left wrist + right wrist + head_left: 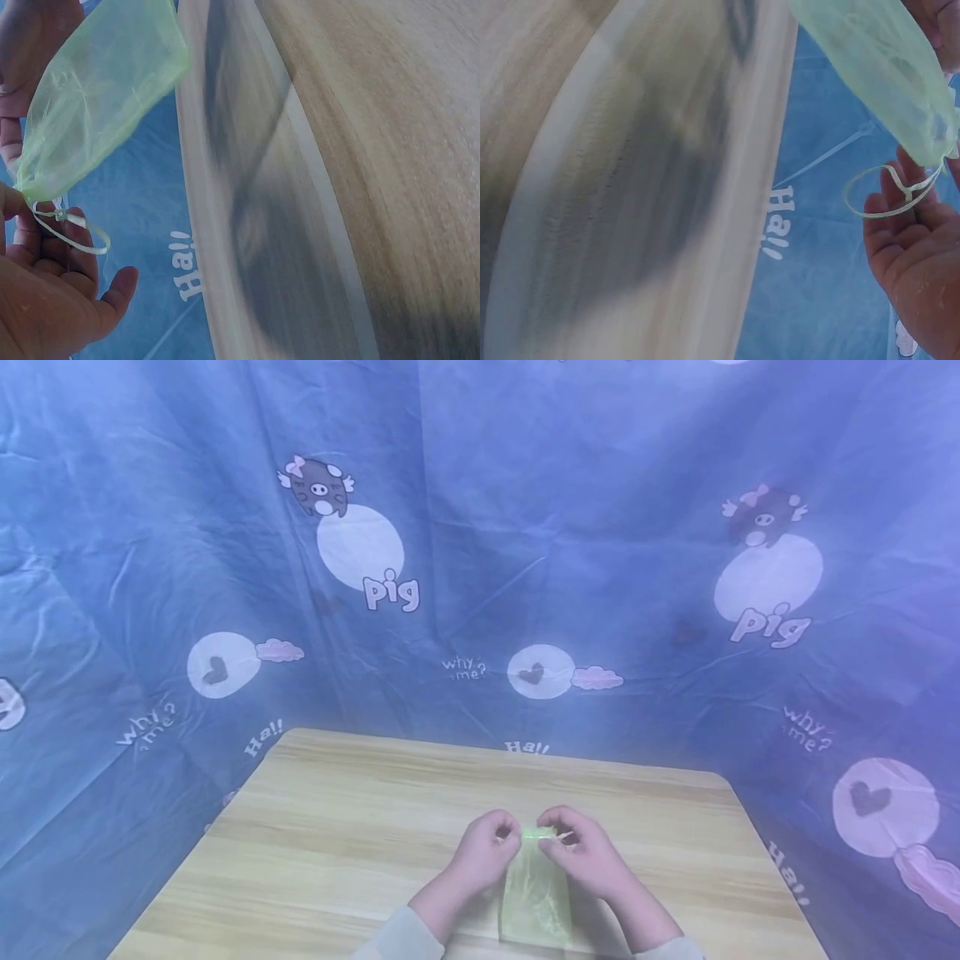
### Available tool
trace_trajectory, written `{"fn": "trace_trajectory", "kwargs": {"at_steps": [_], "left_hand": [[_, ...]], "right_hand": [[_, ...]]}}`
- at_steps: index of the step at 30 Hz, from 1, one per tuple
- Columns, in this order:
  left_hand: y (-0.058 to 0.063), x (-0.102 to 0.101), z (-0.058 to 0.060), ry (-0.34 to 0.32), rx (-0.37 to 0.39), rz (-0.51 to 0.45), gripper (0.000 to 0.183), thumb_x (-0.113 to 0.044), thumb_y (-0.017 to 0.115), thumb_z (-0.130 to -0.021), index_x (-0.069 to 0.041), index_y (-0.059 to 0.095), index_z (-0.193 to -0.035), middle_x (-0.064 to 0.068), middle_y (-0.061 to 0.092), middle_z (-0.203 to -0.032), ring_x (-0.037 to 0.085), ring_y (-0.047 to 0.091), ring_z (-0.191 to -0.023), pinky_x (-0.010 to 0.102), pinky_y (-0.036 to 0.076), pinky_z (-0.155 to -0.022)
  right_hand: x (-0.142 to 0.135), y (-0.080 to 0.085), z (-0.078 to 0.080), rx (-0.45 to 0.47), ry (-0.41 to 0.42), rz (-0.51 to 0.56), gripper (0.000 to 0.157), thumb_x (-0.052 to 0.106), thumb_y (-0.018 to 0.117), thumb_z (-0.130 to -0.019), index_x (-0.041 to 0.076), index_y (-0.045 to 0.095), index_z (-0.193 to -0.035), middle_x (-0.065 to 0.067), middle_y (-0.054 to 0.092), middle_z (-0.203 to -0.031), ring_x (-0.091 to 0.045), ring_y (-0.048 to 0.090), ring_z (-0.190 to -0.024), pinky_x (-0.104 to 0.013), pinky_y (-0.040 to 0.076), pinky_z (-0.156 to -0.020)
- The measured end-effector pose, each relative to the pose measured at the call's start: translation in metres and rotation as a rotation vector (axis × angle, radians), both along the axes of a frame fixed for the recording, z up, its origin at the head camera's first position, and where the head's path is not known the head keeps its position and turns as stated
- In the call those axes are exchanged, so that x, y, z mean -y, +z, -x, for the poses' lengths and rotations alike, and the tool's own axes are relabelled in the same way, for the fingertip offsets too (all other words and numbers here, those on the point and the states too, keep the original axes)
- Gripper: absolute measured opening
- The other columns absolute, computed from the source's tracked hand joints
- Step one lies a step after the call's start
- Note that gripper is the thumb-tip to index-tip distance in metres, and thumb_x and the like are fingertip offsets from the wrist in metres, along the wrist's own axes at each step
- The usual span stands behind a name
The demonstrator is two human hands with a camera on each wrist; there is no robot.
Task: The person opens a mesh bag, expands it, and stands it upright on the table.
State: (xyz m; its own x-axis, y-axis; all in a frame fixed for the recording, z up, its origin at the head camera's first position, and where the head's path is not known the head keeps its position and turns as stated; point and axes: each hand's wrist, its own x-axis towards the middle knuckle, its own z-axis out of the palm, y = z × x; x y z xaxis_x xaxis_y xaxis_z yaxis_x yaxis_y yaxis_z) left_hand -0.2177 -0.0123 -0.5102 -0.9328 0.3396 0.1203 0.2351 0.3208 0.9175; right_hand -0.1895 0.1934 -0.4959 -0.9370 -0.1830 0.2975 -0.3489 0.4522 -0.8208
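Observation:
A sheer light-green drawstring pouch (536,897) hangs between both hands at the front of the table, its gathered mouth uppermost. On its left top corner, the thumb and forefinger of my left hand (482,850) pinch the fabric. My right hand (587,853) grips the right top corner the same way. In the left wrist view, a thin pale cord loop (106,244) dangles by the left hand's curled fingers. Another cord loop (881,215) hangs beside the right fingers in the right wrist view. The pouch is see-through and creased; fingers partly hide its mouth.
The light wood-grain table (337,827) has rounded far corners. Behind it and along both sides hangs a blue cloth (480,568) printed with pigs, white circles and lettering. Shadows of the hands and pouch fall on the table near its edge.

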Motion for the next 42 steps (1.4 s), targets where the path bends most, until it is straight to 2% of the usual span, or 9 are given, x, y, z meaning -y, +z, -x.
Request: {"fn": "trace_trajectory", "kwargs": {"at_steps": [7, 11, 17, 19, 25, 28, 33, 37, 42], "left_hand": [[-0.001, 0.002, 0.001, 0.005, -0.019, -0.016, 0.005, -0.014, 0.066, -0.097, -0.009, 0.068, -0.097, 0.002, 0.072, -0.108, 0.027, 0.066, -0.106, 0.049, 0.057, -0.093], [-0.004, 0.003, 0.002, -0.009, -0.016, -0.013, 0.006, -0.015, 0.064, -0.098, -0.009, 0.067, -0.096, 0.000, 0.071, -0.107, 0.025, 0.066, -0.106, 0.048, 0.058, -0.092], [-0.004, 0.003, -0.002, -0.040, 0.013, -0.016, 0.007, -0.014, 0.063, -0.100, -0.008, 0.065, -0.098, 0.002, 0.071, -0.109, 0.020, 0.064, -0.101, 0.049, 0.058, -0.093], [-0.002, 0.003, -0.003, -0.050, 0.015, -0.022, 0.006, -0.013, 0.063, -0.100, -0.008, 0.065, -0.099, 0.004, 0.071, -0.112, 0.022, 0.064, -0.103, 0.053, 0.057, -0.096], [-0.003, 0.006, -0.005, -0.009, 0.006, -0.018, 0.005, -0.012, 0.064, -0.099, -0.009, 0.067, -0.099, 0.010, 0.073, -0.117, 0.035, 0.067, -0.114, 0.058, 0.056, -0.098], [-0.005, 0.008, -0.004, 0.010, 0.022, -0.024, 0.004, -0.011, 0.063, -0.098, -0.009, 0.067, -0.099, 0.014, 0.072, -0.121, 0.027, 0.069, -0.094, 0.058, 0.058, -0.095], [-0.007, 0.012, -0.004, 0.008, 0.038, -0.033, 0.005, -0.010, 0.060, -0.099, -0.009, 0.066, -0.099, 0.015, 0.072, -0.124, 0.009, 0.052, -0.067, 0.058, 0.055, -0.098], [-0.005, 0.015, -0.003, -0.065, 0.036, -0.092, 0.014, -0.011, 0.062, -0.102, -0.007, 0.067, -0.114, 0.011, 0.069, -0.126, 0.014, 0.062, -0.083, 0.046, 0.058, -0.092], [0.002, 0.016, 0.001, -0.247, -0.040, -0.054, 0.027, -0.019, 0.072, -0.100, -0.015, 0.070, -0.126, -0.001, 0.069, -0.120, 0.016, 0.065, -0.104, 0.029, 0.055, -0.088]], "right_hand": [[-0.001, 0.001, -0.002, 0.088, 0.139, -0.035, 0.008, 0.009, 0.076, -0.095, 0.009, 0.068, -0.097, 0.002, 0.070, -0.095, -0.012, 0.066, -0.091, -0.046, 0.059, -0.085], [-0.002, -0.001, -0.002, 0.143, 0.229, -0.013, 0.005, 0.004, 0.069, -0.098, 0.003, 0.066, -0.096, -0.003, 0.068, -0.089, -0.012, 0.065, -0.075, -0.036, 0.060, -0.075], [-0.001, -0.004, -0.004, 0.168, 0.369, -0.017, 0.004, 0.003, 0.066, -0.099, 0.005, 0.069, -0.099, -0.003, 0.072, -0.095, -0.012, 0.069, -0.088, -0.029, 0.057, -0.084], [0.000, -0.004, -0.005, 0.197, 0.401, 0.005, 0.003, 0.004, 0.067, -0.099, 0.005, 0.069, -0.097, -0.003, 0.071, -0.093, -0.009, 0.068, -0.083, -0.027, 0.058, -0.076], [0.000, -0.006, -0.006, 0.205, 0.362, 0.010, 0.006, 0.006, 0.069, -0.100, 0.004, 0.070, -0.094, -0.003, 0.067, -0.081, -0.002, 0.057, -0.060, -0.021, 0.050, -0.053], [-0.003, -0.004, -0.006, 0.211, 0.331, -0.006, 0.005, 0.007, 0.069, -0.100, 0.005, 0.070, -0.095, 0.000, 0.065, -0.076, -0.003, 0.056, -0.058, -0.021, 0.050, -0.052], [-0.005, -0.002, -0.005, 0.196, 0.322, -0.016, 0.009, 0.006, 0.067, -0.099, 0.005, 0.068, -0.090, 0.006, 0.059, -0.072, -0.001, 0.051, -0.061, -0.021, 0.048, -0.056], [-0.004, -0.001, -0.004, 0.150, 0.329, -0.012, 0.011, 0.001, 0.063, -0.096, 0.003, 0.068, -0.086, -0.001, 0.065, -0.079, -0.004, 0.056, -0.073, -0.027, 0.051, -0.069], [-0.003, 0.001, -0.003, 0.126, 0.356, -0.024, 0.017, -0.001, 0.060, -0.092, 0.004, 0.062, -0.076, 0.010, 0.054, -0.069, 0.000, 0.048, -0.066, -0.025, 0.048, -0.062]]}}
